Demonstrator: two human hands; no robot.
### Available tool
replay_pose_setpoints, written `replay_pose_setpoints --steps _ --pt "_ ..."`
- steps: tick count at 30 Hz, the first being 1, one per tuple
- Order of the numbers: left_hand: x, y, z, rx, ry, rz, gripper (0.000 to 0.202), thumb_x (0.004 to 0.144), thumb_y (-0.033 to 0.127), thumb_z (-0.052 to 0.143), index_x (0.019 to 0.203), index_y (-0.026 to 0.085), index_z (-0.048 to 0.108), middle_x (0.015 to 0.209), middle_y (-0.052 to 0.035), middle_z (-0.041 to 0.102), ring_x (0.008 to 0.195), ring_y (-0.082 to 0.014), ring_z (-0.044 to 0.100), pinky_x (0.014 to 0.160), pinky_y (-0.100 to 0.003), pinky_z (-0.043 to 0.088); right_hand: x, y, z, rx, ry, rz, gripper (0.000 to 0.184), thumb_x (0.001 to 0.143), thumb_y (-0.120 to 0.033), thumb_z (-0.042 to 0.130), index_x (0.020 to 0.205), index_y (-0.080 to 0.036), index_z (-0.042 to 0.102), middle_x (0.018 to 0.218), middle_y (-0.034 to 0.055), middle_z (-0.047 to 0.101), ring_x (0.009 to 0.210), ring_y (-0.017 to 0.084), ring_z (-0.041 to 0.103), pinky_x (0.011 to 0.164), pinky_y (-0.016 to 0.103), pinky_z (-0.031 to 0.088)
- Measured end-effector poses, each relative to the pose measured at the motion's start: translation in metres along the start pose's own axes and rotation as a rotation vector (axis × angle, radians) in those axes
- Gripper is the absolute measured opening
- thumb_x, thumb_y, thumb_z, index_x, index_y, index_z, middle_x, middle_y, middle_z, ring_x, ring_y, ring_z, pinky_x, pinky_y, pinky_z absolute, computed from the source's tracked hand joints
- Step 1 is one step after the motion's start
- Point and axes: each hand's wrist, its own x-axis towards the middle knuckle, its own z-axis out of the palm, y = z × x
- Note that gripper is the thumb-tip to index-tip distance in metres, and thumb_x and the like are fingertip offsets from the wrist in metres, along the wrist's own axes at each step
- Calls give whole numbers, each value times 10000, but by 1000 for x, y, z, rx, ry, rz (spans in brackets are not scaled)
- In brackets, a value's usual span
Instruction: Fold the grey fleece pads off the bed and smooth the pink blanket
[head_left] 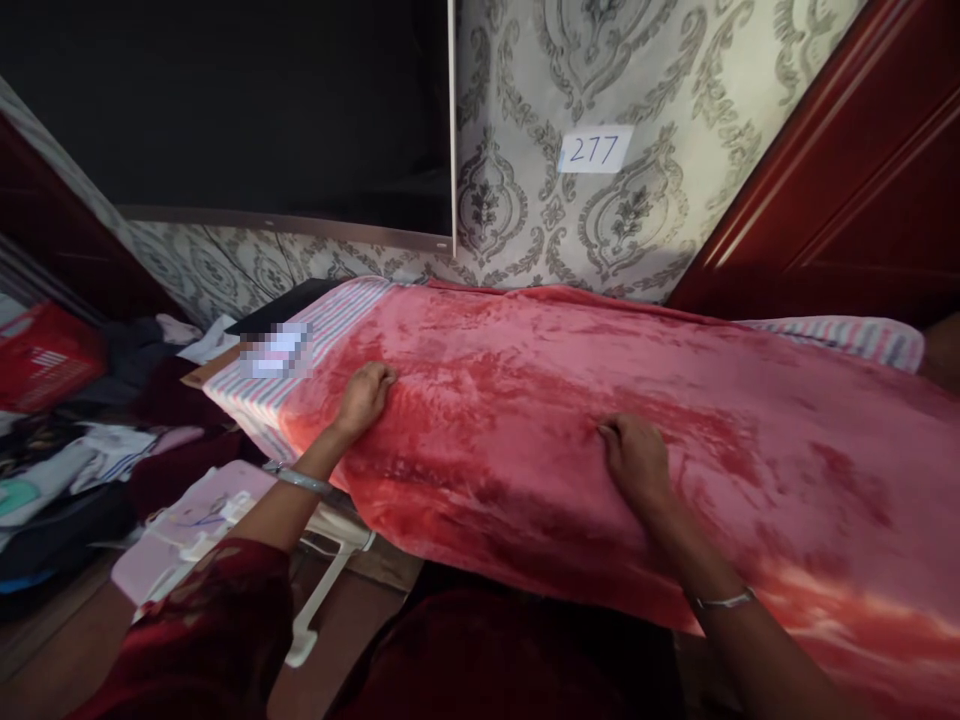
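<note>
A plush red blanket point(525, 400) lies spread over a long board with a striped cover point(330, 320). My left hand point(364, 397) rests on the blanket near its left end, fingers curled into the fabric. My right hand point(636, 457) presses on the blanket's middle, its fingers bent and bunched against the cloth. Both wrists wear a metal bangle. The blanket hangs over the near edge of the board.
Patterned wallpaper with a paper label "277" point(595, 149) is behind. A dark panel point(225, 110) hangs at upper left, a red wooden door point(847, 170) at right. Piled clothes point(67, 460) and a red basket point(45, 355) lie left; a pink board point(195, 520) leans below.
</note>
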Motion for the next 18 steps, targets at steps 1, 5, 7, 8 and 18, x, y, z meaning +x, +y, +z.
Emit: replay_pose_setpoints --steps 1,5,7,8,18 --pt "0 0 0 10 29 1 147 926 259 406 836 225 517 904 -97 667 904 -243 626 874 -385 506 0 0 -1 12 26 11 207 941 -311 449 809 -235 589 813 107 666 793 266 585 770 397 436" --pt "1 -4 2 79 74 16 147 942 244 412 862 215 532 916 -95 664 932 -242 629 895 -384 507 -2 1 1 65 38 38 225 935 -328 438 787 -242 583 788 100 659 772 260 593 742 388 458" --pt "2 -8 6 122 36 14 134 932 238 429 858 217 538 894 -90 664 916 -243 629 877 -380 511 -3 2 4 99 -1 41 230 933 -325 431 791 -242 593 795 97 663 771 256 601 730 384 472" --pt "3 -11 8 138 13 12 129 929 241 435 857 219 540 883 -87 664 906 -243 628 865 -376 513 -3 2 6 118 -15 37 236 936 -323 427 809 -240 607 818 98 673 786 257 609 739 388 483" --pt "2 -21 20 199 4 -21 153 931 297 414 864 222 529 898 -116 666 930 -278 634 881 -415 514 -5 3 4 151 -155 -123 272 959 -445 539 959 -213 681 970 113 698 918 266 629 828 402 493"
